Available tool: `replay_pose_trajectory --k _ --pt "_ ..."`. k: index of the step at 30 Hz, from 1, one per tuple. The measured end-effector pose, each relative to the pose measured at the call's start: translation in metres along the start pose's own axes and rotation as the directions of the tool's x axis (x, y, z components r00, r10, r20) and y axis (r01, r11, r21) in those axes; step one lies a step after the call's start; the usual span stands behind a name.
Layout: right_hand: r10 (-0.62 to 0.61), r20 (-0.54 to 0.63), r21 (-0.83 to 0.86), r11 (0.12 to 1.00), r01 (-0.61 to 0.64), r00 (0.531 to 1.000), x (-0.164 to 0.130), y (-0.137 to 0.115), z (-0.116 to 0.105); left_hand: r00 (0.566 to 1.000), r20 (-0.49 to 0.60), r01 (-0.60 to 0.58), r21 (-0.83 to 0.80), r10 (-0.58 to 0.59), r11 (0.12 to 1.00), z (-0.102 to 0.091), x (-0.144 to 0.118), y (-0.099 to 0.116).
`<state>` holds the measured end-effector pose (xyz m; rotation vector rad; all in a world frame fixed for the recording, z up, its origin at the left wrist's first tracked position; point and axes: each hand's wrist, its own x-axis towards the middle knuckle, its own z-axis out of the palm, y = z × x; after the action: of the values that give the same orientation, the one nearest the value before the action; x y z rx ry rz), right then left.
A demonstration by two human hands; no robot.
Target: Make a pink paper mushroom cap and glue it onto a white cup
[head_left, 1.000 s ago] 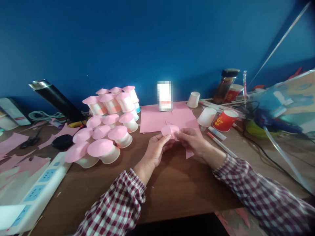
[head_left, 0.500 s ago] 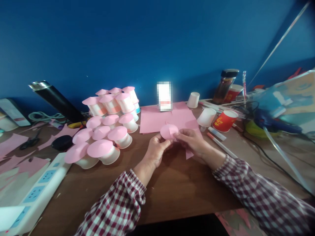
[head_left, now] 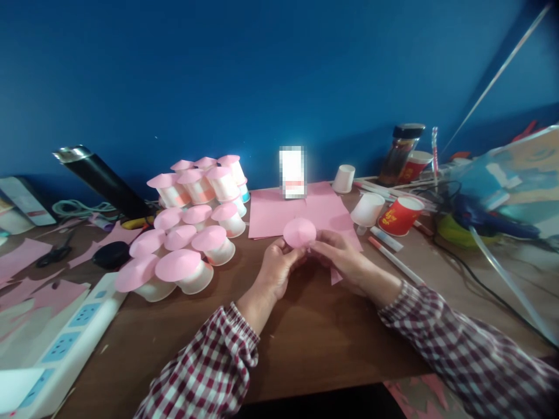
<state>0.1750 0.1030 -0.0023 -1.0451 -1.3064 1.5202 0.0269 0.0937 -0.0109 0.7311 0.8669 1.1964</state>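
A small pink paper cone (head_left: 299,233) is held above the table, in front of the pink paper sheets (head_left: 273,210). My left hand (head_left: 280,265) pinches its lower edge, thumb on top. My right hand (head_left: 338,254) is closed at the cone's right edge, its fingertips pressed on the paper near the left thumb. A pointed pink paper scrap (head_left: 336,276) shows below the right hand. To the left stand several white paper cups (head_left: 195,276) topped with pink paper cones (head_left: 178,265) like this one.
A white power strip (head_left: 65,343), scissors (head_left: 55,255) and pink offcuts lie at left, with a black flask (head_left: 107,180) behind. At right are white cups (head_left: 367,209), a red cup (head_left: 400,215), a blue glue gun (head_left: 489,224) with its cord, and a dark bottle (head_left: 402,154).
The paper's overlapping flap has drawn in, so the piece now looks like a rounder, more pointed cone. Both hands stay in nearly the same place.
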Motion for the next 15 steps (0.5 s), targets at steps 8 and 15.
replay_pose_trajectory --k 8,15 --pt "-0.013 -0.037 0.016 1.0 0.014 0.999 0.002 0.001 -0.001 1.0 0.019 0.006 0.014 -0.006 1.0 0.002 -0.003 0.004" --pt "-0.035 -0.06 -0.084 0.996 0.03 0.998 -0.001 -0.001 0.0 0.999 0.015 0.048 0.082 -0.05 0.995 -0.002 -0.004 0.01"
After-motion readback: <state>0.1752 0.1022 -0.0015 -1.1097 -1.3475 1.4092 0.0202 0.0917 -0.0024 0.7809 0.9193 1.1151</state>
